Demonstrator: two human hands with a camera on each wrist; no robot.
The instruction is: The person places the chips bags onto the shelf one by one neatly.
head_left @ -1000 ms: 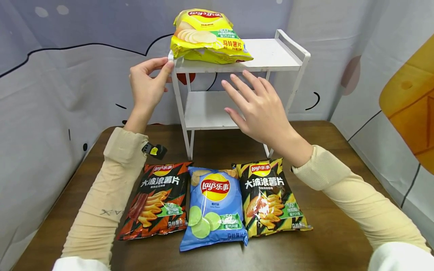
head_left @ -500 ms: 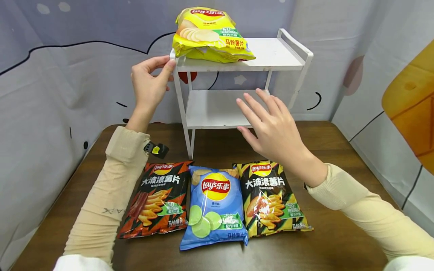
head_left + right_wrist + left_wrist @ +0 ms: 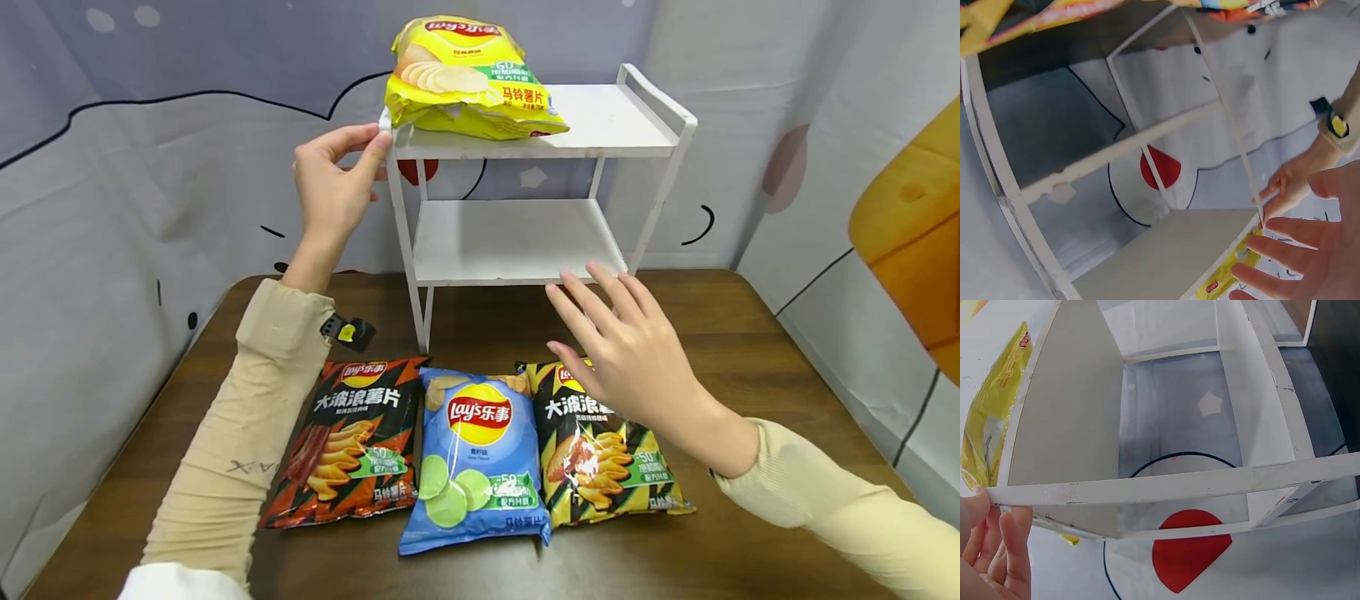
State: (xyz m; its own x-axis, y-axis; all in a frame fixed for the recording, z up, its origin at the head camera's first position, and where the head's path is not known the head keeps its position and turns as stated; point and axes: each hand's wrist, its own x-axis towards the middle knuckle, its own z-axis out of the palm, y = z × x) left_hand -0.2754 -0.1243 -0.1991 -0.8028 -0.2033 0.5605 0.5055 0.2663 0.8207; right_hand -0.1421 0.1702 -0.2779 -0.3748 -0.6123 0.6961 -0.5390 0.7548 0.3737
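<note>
My left hand [image 3: 330, 187] pinches the front left corner of a white two-tier rack [image 3: 611, 121] between thumb and fingers. In the left wrist view the fingertips meet the rack's upper bar [image 3: 1147, 487]. On the top shelf, at its left side, sits a yellow bag of potato chips [image 3: 472, 79]. My right hand [image 3: 630, 358] hovers with spread, nearly straight fingers and holds nothing. Beneath it lies a black and yellow chip bag [image 3: 592, 467], whose upper right part the hand hides in the head view.
A blue chip bag [image 3: 480, 462] and a red and black chip bag [image 3: 348, 442] lie left of the yellow and black one on the brown table [image 3: 480, 579]. The rack's lower shelf [image 3: 510, 237] shows bare white. A patterned cloth [image 3: 187, 183] hangs behind.
The right hand has come down and to the right, from near the top shelf's front edge to over the black and yellow chip bag. My left hand keeps its pinch on the rack.
</note>
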